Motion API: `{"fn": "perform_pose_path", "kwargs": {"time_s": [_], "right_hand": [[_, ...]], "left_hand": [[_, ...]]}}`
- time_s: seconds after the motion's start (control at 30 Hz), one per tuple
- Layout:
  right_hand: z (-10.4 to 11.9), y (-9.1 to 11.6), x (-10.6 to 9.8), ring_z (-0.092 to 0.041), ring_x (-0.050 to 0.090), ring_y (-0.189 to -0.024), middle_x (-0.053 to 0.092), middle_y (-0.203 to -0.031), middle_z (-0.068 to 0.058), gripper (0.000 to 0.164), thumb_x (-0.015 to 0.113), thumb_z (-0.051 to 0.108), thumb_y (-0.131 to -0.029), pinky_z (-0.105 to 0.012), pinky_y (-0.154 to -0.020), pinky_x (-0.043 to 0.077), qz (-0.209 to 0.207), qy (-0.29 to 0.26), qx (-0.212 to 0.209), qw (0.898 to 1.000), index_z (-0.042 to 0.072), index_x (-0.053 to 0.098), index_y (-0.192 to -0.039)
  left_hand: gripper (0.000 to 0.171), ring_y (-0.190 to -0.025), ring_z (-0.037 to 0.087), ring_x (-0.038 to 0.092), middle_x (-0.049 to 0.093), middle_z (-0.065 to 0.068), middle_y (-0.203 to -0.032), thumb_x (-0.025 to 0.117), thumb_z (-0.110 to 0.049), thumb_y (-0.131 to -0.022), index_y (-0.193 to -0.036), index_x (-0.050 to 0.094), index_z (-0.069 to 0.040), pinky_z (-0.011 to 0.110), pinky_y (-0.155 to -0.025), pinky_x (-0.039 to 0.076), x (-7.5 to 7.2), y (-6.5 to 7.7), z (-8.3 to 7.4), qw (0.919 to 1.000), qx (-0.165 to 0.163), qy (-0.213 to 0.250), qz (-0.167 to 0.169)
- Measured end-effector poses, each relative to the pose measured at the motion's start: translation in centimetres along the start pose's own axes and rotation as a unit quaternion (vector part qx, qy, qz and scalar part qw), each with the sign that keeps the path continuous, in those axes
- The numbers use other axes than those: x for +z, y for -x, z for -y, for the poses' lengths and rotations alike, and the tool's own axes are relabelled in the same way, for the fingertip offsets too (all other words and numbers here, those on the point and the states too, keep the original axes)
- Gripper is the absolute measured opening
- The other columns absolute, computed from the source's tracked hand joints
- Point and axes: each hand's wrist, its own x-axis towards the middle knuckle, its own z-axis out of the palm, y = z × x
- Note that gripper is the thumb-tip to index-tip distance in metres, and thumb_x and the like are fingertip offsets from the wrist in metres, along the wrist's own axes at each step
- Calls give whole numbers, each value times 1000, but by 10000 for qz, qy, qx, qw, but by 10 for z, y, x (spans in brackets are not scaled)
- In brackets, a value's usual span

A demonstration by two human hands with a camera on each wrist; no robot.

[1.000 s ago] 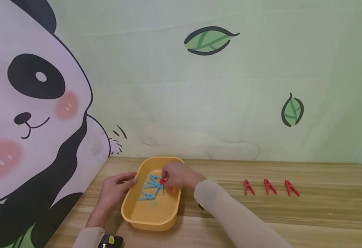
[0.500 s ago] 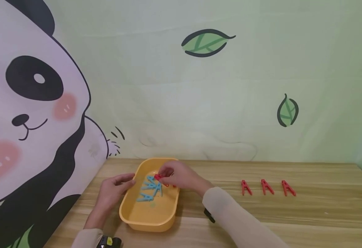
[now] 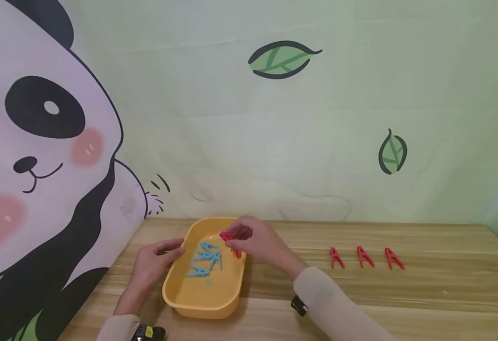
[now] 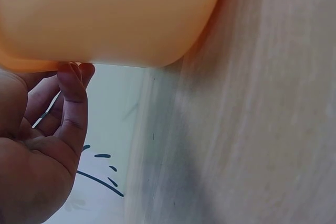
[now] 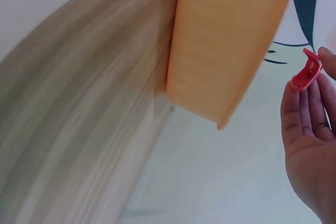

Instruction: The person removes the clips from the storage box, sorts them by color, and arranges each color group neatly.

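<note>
1. Found pinched in right grip [image 3: 259, 241], at the fingertips: red clothespin [image 3: 225, 235], over yellow tub [image 3: 221, 289].
2. Raised and drawn clear of blue clothespins [image 3: 208, 256], left of right grip, over the last half second; judged a clean single pick.
3. Noted beneath right grip, inside yellow tub: further red piece [image 3: 237, 254], partly hidden, count uncertain.
4. Observed left of right grip, holding yellow tub's rim: left grip [image 3: 153, 263]; judged steadying.
5. Logged right of right grip: three red clothespins [image 3: 362, 252], in a row on counter [image 3: 445, 270].
</note>
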Motion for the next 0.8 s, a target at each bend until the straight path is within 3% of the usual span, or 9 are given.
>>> {"fn": "perform_pose_path", "kwargs": {"time_s": [0.27,0.5,0.8], "right_hand": [[5,20,-16,-15,69,-90,74,-101,4,19,84,12,-93,-29,-81,60,-517,31,-220,9984,12,77,-110],[5,38,-33,-16,70,-90,75,-103,6,21,84,10,-93,-30,-79,61,-932,-27,93,9956,16,76,-111],[-3,54,-56,-15,69,-90,74,-100,5,24,86,14,-91,-30,-79,60,-1430,371,352,9884,15,75,-113]], "left_hand": [[41,-106,20,69,72,14,-131,77,-24,-100,-136,72,-5,23,-81,58,0,-2,1,10000,-18,64,18],[40,-106,18,68,72,13,-130,78,-24,-100,-135,72,-5,21,-80,58,0,-2,2,10000,15,59,-20],[41,-107,18,69,72,14,-131,77,-23,-100,-136,72,-3,20,-80,57,1,-2,1,10000,1,87,3]]}}
